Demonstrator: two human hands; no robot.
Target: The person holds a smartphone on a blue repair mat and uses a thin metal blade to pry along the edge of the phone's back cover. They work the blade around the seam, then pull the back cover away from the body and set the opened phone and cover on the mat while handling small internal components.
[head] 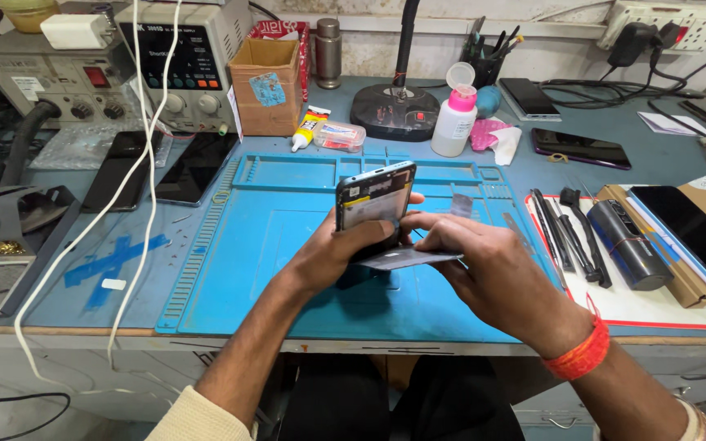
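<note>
A phone (373,200) with its back already off, the insides bared, is held upright over the blue mat (288,245) by the left hand (341,253), fingers closed round its lower part. A thin grey panel (406,259), seemingly the removed cover, is pinched flat by the right hand (475,261) just beneath. Judging by this, opening is done; work inside remains. Tools (569,237) lie untouched on the tabletop (614,131).
</note>
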